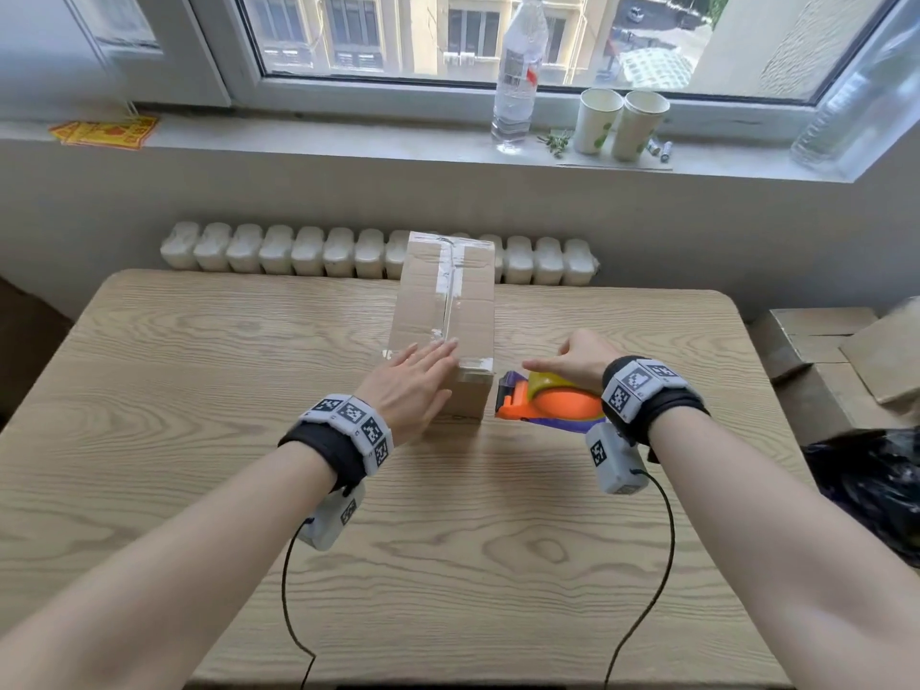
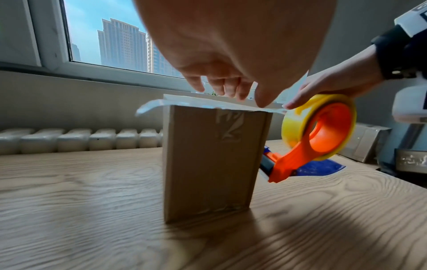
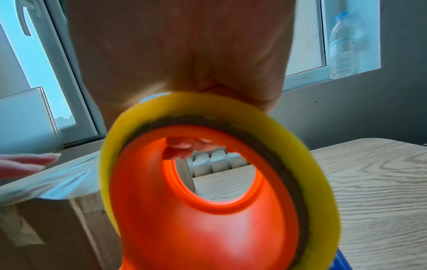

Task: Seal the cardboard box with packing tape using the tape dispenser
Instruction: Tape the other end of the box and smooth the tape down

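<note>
A tall cardboard box [image 1: 445, 311] lies lengthwise on the wooden table [image 1: 199, 390], with clear tape along its top seam and across its near edge. My left hand [image 1: 415, 378] lies flat with straight fingers on the box's near top edge [image 2: 215, 106]. A loose flap of clear tape [image 2: 148, 107] sticks out past the box's left corner. My right hand [image 1: 580, 358] grips the orange tape dispenser [image 1: 552, 403] by its yellow roll [image 2: 300, 126], just right of the box's near end. In the right wrist view the roll [image 3: 323, 182] fills the frame, fingers curled through the core.
On the windowsill stand a plastic water bottle [image 1: 517, 77] and two paper cups [image 1: 620, 122]. A white radiator [image 1: 279, 251] runs behind the table. Cardboard boxes [image 1: 826, 351] and a black bag [image 1: 876, 480] sit to the right.
</note>
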Demonstrator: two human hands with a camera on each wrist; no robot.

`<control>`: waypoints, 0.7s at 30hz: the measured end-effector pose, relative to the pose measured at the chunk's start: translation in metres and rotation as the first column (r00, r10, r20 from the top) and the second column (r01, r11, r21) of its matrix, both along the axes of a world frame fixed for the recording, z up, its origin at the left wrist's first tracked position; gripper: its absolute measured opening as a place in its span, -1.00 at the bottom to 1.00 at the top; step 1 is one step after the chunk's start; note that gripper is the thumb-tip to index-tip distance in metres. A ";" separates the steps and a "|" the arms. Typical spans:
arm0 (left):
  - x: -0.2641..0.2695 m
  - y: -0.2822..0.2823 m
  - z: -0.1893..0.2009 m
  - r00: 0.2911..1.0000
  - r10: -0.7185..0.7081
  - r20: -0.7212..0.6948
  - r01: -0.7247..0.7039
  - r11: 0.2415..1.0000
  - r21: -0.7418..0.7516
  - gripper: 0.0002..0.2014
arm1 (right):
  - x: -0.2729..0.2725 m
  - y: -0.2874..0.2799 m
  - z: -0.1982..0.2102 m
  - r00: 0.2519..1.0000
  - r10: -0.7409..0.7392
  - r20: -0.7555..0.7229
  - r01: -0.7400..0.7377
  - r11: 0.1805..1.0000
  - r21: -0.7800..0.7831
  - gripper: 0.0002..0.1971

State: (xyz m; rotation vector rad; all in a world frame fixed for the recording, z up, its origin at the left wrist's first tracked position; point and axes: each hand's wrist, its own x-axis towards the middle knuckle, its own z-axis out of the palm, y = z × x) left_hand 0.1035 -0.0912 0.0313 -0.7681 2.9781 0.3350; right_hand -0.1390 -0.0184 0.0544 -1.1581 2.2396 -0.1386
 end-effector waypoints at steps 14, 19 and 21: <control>-0.033 0.025 -0.019 0.999 -0.026 0.032 0.027 0.999 -0.032 -0.32 | -0.008 0.004 0.014 0.964 -0.029 0.266 0.040 0.999 -0.033 -0.58; -0.032 0.019 -0.028 1.000 -0.020 -0.001 0.020 1.000 -0.014 -0.21 | -0.020 0.013 0.007 0.966 -0.002 0.260 0.009 1.000 -0.025 -0.54; -0.032 0.018 -0.029 1.000 -0.016 -0.016 0.016 1.000 0.003 -0.21 | -0.023 0.019 0.006 0.970 -0.008 0.244 0.016 0.999 -0.031 -0.46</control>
